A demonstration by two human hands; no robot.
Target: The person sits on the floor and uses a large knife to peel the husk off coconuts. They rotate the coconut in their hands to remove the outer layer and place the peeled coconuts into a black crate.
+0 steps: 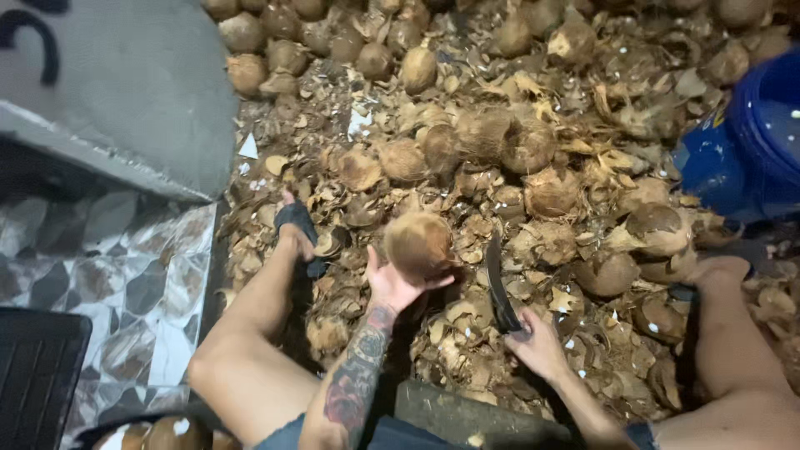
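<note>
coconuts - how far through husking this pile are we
Done: husk scraps cover the floor, with stripped-looking coconuts mixed in. In hand: the left hand cups one brown coconut; the right hand grips a dark curved blade. Left: a row of round coconuts lies at the far edge, so plenty seems to remain.

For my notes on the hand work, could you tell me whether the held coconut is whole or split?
Whole as far as visible: the coconut in the left hand shows an unbroken, blurred rounded shell.

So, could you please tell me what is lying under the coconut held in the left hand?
Under the coconut, the left hand cups it from below. Beneath them lies a heap of brown husk scraps. The floor under the heap is covered and cannot be seen.
</note>
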